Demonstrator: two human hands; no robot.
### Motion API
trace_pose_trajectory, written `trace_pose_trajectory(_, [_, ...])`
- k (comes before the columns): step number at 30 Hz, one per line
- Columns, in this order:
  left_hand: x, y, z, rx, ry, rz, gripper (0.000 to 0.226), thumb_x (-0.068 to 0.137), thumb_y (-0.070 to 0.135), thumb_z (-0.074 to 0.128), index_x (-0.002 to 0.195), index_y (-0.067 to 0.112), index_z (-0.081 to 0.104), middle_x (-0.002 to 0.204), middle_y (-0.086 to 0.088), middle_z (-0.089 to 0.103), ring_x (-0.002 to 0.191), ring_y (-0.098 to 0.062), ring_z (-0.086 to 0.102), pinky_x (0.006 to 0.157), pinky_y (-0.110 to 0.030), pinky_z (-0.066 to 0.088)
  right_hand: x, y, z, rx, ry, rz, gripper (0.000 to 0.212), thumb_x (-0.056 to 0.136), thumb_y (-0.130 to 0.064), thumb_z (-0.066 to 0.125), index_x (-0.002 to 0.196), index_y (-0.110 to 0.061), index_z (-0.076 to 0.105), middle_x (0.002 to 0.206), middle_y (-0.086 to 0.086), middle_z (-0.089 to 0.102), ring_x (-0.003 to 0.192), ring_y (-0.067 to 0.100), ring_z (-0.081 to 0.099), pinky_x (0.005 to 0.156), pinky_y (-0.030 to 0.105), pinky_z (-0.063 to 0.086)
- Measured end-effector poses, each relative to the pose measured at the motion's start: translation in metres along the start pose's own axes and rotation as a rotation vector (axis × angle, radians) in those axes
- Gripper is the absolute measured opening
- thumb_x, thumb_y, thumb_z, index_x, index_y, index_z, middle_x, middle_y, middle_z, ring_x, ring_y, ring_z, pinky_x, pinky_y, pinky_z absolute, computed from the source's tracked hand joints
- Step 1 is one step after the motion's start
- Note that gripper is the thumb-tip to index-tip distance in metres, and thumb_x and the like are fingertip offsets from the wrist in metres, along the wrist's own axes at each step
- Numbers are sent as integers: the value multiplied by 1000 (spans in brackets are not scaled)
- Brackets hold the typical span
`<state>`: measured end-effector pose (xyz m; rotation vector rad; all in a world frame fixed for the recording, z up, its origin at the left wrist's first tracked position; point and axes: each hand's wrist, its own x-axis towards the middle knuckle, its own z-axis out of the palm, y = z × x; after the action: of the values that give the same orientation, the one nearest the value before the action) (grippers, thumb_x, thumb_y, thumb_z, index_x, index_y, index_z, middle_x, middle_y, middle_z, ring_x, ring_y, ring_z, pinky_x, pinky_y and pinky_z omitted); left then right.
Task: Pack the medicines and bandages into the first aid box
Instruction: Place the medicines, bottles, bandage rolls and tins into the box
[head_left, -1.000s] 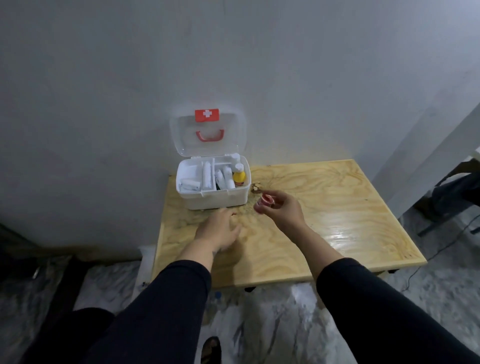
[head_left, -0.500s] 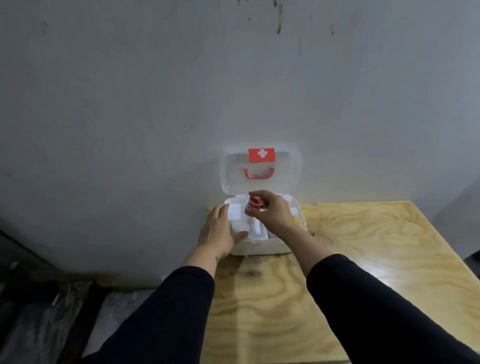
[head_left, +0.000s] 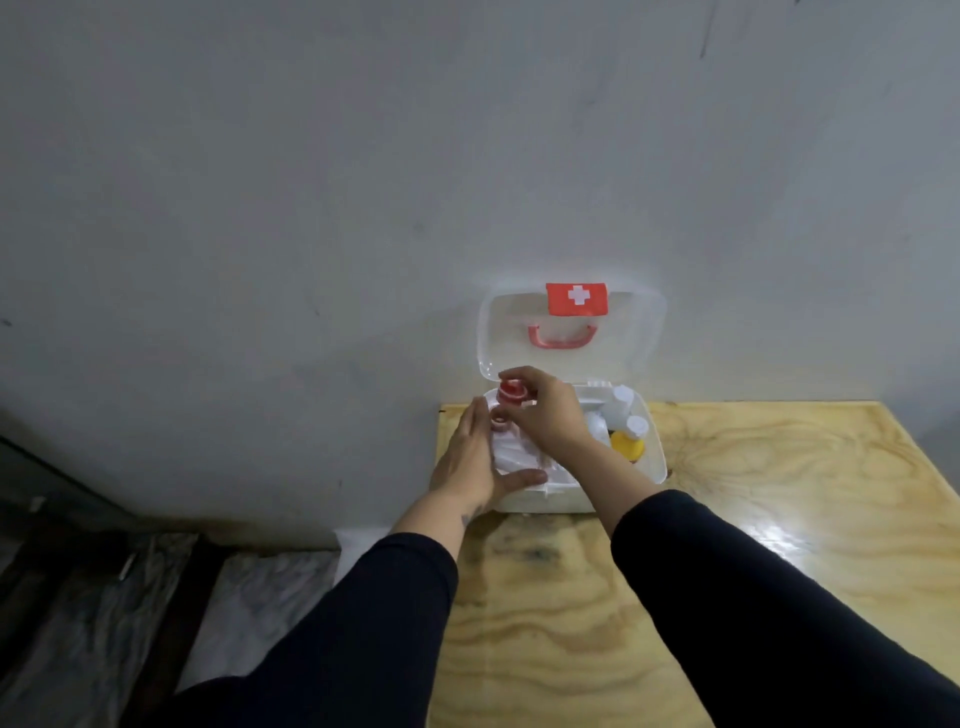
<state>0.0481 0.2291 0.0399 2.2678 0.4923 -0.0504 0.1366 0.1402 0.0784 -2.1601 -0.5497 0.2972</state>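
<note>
- Against the grey wall (head_left: 311, 208), the wooden surface (head_left: 753, 571) carries the first aid box (head_left: 652, 467) at its far left corner; the clear lid (head_left: 634, 332) stands upright, showing a red handle and cross label
- left hand (head_left: 470, 462) lies flat along the box's left side, its fingers together and thumb on the front rim
- right hand (head_left: 550, 413) hovers over the left compartment, fingers clamped on a small red-and-white tape roll (head_left: 511, 392)
- yellow bottle (head_left: 627, 447) sits in the right compartment
</note>
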Motion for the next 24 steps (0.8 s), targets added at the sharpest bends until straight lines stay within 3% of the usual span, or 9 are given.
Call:
trace_pose_trajectory(4, [-1, 1, -1, 1, -19, -17, 130, 62, 64, 75, 152, 22, -8, 161, 11, -6, 147, -16, 10, 117, -38, 25, 1, 3, -11, -175, -3, -24, 36, 75, -4, 70, 109, -16, 66, 108, 7, 70, 101, 23, 62, 85, 28, 48])
trace_pose_trajectory(9, [-2, 1, -1, 29, -32, -20, 130, 62, 68, 72, 152, 21, -10, 161, 10, -12, 148, -15, 5, 115, -35, 21, 0, 5, -9, -322, -64, -36, 38, 73, -1, 70, 108, -13, 66, 109, 11, 68, 102, 27, 61, 87, 31, 49])
trace_pose_trajectory(15, [-1, 0, -1, 94, -40, -17, 129, 65, 68, 69, 151, 18, -13, 162, 5, -10, 148, -18, 4, 114, -35, 23, 2, -3, -16, -404, -144, 43, 40, 71, -7, 78, 108, -10, 65, 102, 8, 73, 97, 22, 66, 81, 29, 51])
trace_pose_trajectory(20, [-1, 1, -2, 67, -47, -4, 130, 64, 68, 71, 151, 18, -13, 162, 7, -1, 147, -17, 14, 114, -40, 31, 1, -5, -15, -406, -191, 57, 47, 73, -13, 79, 117, -9, 64, 110, 7, 71, 103, 22, 64, 89, 29, 51])
trace_pose_trajectory(24, [-1, -2, -3, 53, -52, 10, 133, 61, 70, 71, 151, 18, -12, 161, 10, 5, 145, -13, 18, 113, -40, 33, 1, -5, -12, -425, -158, 29, 35, 82, -17, 69, 117, -10, 66, 114, 8, 70, 106, 23, 63, 93, 31, 50])
